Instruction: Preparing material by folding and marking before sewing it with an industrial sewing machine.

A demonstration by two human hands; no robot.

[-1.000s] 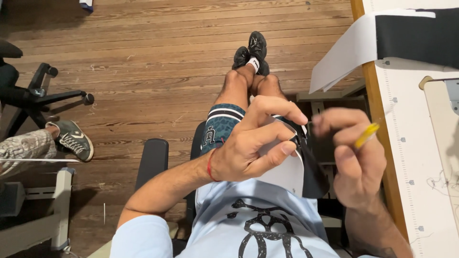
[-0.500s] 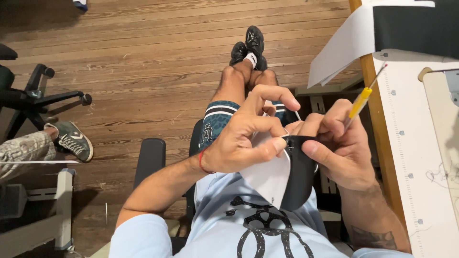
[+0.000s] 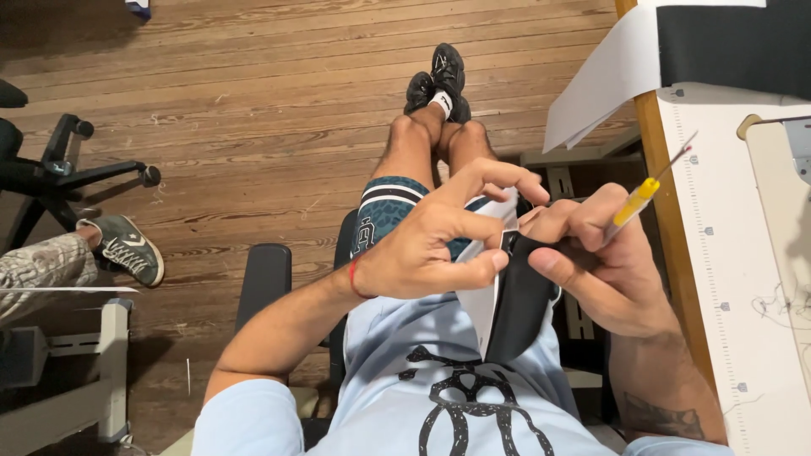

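Both hands clamp the black-and-white fabric piece (image 3: 507, 295): left hand (image 3: 431, 249) pinching, right hand (image 3: 604, 270) also holding a yellow-handled seam ripper (image 3: 639, 196), whose point could nick a pinching finger.

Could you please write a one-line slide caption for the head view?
Seated person's left hand and right hand, holding a yellow-handled tool, pinch black-and-white fabric.

Two hands (image 3: 439, 245), one black-and-white fabric piece (image 3: 507, 312), one yellow-handled seam ripper (image 3: 638, 198), one office chair (image 3: 51, 173)
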